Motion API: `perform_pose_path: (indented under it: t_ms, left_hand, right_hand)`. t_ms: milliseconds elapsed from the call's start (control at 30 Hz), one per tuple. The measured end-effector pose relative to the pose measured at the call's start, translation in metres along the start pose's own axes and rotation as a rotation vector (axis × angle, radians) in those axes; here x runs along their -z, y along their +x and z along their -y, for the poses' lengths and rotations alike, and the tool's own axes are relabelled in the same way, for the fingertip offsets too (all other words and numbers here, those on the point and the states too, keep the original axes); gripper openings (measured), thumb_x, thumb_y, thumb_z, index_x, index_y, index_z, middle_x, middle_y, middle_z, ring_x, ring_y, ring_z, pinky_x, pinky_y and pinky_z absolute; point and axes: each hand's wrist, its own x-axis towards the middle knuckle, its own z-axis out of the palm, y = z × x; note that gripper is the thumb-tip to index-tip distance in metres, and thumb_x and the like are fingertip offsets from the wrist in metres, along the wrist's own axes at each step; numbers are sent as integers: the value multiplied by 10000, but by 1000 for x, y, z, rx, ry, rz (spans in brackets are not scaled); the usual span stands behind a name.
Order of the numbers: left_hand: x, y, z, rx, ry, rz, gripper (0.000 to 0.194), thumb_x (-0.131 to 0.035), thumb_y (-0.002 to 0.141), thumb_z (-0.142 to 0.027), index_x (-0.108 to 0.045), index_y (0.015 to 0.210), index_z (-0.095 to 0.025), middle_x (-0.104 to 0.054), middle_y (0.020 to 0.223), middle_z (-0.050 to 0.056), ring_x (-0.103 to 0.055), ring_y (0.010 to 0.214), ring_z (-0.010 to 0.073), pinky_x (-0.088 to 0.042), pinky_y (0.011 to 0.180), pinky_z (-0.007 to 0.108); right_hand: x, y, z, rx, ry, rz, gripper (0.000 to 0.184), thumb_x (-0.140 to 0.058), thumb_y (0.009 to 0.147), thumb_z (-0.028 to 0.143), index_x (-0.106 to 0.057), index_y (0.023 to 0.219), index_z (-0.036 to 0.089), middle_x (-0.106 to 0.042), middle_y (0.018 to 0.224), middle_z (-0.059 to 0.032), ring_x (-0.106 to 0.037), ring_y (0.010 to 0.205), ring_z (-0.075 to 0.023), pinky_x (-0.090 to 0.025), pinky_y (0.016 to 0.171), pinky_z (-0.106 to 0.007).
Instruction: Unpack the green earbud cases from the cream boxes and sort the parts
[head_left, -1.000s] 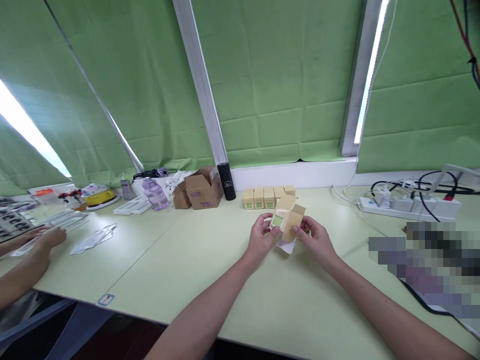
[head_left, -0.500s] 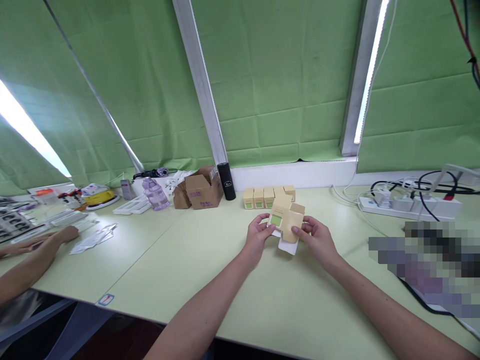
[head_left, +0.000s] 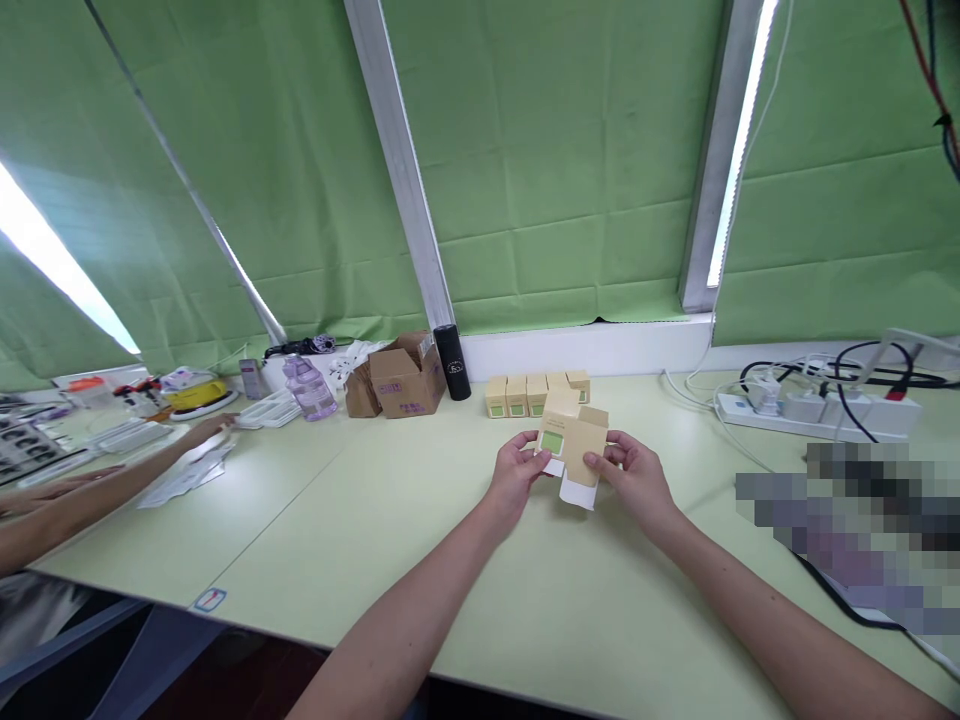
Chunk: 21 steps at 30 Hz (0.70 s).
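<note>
The pale surface spreads beneath everything, with a white power strip at its right rear and an open brown cardboard box at the rear left of the hands, a black cylinder just beside it. Off to the left, well apart, a co-worker's hand reaches toward white trays. A row of small tan boxes stands near the back edge, directly beyond the two hands and partly hidden by what they hold. That is a tan folding carton, lying between the left hand and the right hand — neither is nearer, since the fingers of both grip it. The left fingers pinch its lower left edge; the right thumb presses its face near the right edge, other fingers behind. Its longer line, flap to flap, runs away from the person, the top leaning slightly left. It looks mostly flat and seems held above the surface — a white flap hangs toward the person, and a small green window sits by the left thumb.
</note>
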Motion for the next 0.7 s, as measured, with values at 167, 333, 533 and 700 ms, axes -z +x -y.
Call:
perform_pose_path:
  t_ms: [167,333,533,700]
  left_hand:
    - [-3,-3,-4,-135,134,-2,528,-908,683,-440,-642,1051,-170,-770,915,78,-695,792,192,-507,789,330]
    - [-9,-13,-13,-468,476,-18,216,-795,821,-326,-705,978,-208,-745,1091,111,-626,1093,268,-486,974,432]
    - [-6,-20,-12,-818,841,13,171,-671,864,-151,-765,901,-288,-755,1126,72,-468,1188,311,-411,1048,558]
    - [0,-17,-8,-836,933,68,199,-673,866,-174,-799,862,-329,-752,1094,69,-448,1186,336,-400,1039,576]
  right_hand:
    - [-1,1,-1,100,-59,-19,513,-829,731,539,-662,1095,218,-758,903,-59,-686,872,-243,-544,811,-389]
    - [3,6,-6,180,-191,-106,406,-791,740,493,-671,1035,242,-727,1014,-68,-642,1020,-276,-534,802,-375]
    - [10,6,-11,214,-324,-219,462,-690,677,311,-680,1135,258,-679,1142,-80,-604,1106,-309,-528,871,-413]
    - [13,7,-16,160,-311,-264,517,-680,600,254,-688,1116,279,-652,1131,-71,-627,1059,-314,-547,781,-387]
